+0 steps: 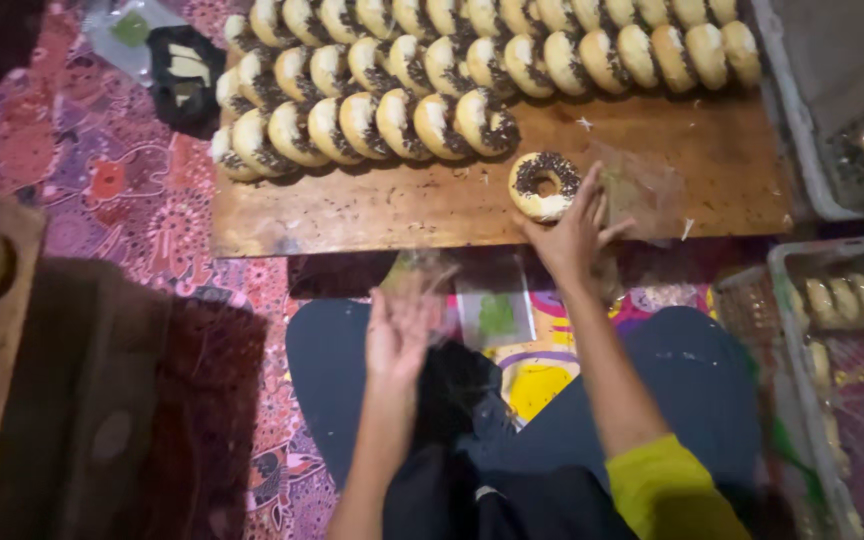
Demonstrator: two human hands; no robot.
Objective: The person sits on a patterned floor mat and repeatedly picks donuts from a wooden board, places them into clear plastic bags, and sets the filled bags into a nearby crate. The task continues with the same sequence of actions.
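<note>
Patterned floor cloth carries a wooden board (pixel 402 205) with rows of sprinkled doughnuts on edge at 12 o'clock. One doughnut (pixel 545 184) lies flat, hole up, with no long axis, at the fingertips of the right hand (pixel 572 240), fingers spread, closing on nothing. Judged step: picking for wrapping; the left hand (pixel 397 335) holds a clear wrapper (pixel 430 275), blurred.

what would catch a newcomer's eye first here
The rows of sprinkle-topped doughnuts standing on edge along the far side of the wooden board stand out first. Next, the right hand touching a single doughnut lying flat at mid-board, while the left hand holds a clear plastic wrapper nearer the lap.
</note>
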